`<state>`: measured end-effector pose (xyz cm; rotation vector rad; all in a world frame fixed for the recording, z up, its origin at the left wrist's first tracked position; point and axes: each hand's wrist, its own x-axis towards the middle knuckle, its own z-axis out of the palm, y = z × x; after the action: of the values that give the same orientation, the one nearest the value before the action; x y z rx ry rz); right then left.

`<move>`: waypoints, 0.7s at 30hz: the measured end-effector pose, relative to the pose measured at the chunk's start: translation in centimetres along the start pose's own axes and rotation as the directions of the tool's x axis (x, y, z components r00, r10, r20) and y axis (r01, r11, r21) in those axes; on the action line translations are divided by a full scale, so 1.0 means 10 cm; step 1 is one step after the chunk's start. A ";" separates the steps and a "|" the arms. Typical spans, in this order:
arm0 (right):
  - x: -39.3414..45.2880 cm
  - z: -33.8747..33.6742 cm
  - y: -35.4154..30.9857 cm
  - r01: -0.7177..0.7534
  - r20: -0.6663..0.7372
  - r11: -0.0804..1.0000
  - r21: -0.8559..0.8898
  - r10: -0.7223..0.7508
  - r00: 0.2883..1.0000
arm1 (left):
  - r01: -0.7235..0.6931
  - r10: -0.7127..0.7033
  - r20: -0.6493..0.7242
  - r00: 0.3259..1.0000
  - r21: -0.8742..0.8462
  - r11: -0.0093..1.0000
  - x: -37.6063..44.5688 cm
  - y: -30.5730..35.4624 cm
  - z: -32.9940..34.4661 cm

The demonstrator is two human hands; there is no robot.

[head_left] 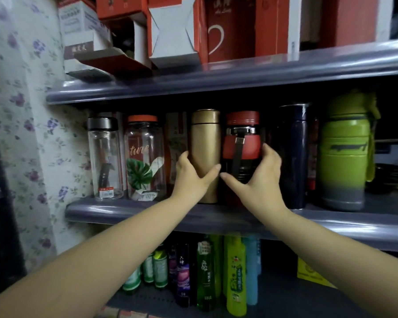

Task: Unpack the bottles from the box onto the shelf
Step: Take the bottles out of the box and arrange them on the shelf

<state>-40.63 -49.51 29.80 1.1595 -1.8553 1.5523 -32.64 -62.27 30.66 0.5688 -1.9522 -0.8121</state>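
On the middle grey shelf (147,218) stands a row of bottles. My left hand (191,177) wraps around the lower half of an upright gold flask (206,143). My right hand (254,180) grips a red and black bottle (242,143) with a black strap, right beside the flask. Both bottles rest on the shelf and nearly touch each other. Left of them stand a clear glass bottle with a silver-black cap (105,157) and a clear bottle with an orange lid and leaf print (144,157). No box of bottles shows in view.
A dark navy flask (293,154) and a large green jug (345,152) stand to the right. Red and white cartons (172,28) fill the upper shelf. Several colourful spray and lotion bottles (207,271) crowd the lower shelf. A floral wall (21,111) closes the left side.
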 end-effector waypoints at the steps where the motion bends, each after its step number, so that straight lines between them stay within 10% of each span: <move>1: 0.01 0.03 0.00 -0.048 0.047 0.999 0.005 0.047 0.998 | 0.025 -0.025 0.017 1.000 -0.005 1.000 0.01 -0.02 0.01; 21: 0.15 0.05 0.26 -0.238 0.162 0.950 0.201 0.207 0.965 | 0.101 -0.096 -0.141 0.985 0.027 0.995 -0.03 -0.10 0.08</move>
<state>-43.49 -50.48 29.39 1.2144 -2.0036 1.8848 -33.12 -62.49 29.50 0.7286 -1.8237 -0.7804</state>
